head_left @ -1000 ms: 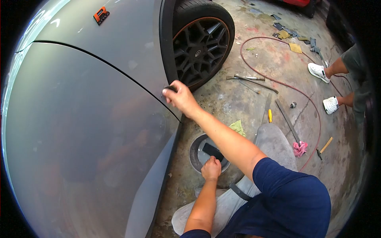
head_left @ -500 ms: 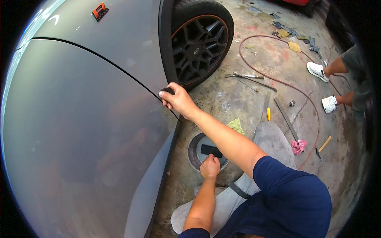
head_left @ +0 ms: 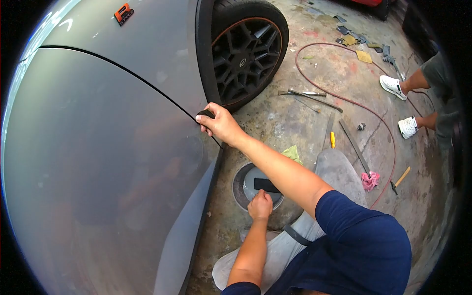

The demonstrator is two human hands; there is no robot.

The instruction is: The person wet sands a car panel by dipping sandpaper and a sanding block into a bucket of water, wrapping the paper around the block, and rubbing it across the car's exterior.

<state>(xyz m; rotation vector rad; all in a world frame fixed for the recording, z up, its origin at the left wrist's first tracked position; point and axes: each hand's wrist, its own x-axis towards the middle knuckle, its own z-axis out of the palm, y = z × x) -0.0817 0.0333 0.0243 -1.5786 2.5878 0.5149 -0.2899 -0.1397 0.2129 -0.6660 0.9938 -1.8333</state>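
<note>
My right hand grips a small black pad against the grey car panel, beside the dark seam and just below the black-spoked wheel. Lower down, my left hand is closed at the near side of a round bucket; what its fingers hold, if anything, is hidden. A dark rectangular block lies in the bucket's cloudy liquid, close to those fingers, with its right end partly behind my right forearm.
An orange-and-black tool sits on the upper panel. Across the floor lie metal bars, a yellow-handled tool, a hammer, a pink cloth, a green cloth and a red hose. Another person's feet are at right.
My right hand has moved slightly down and left along the panel, with the pad in it. In the bucket, the dark block has shifted and turned; my left hand remains beside it.
</note>
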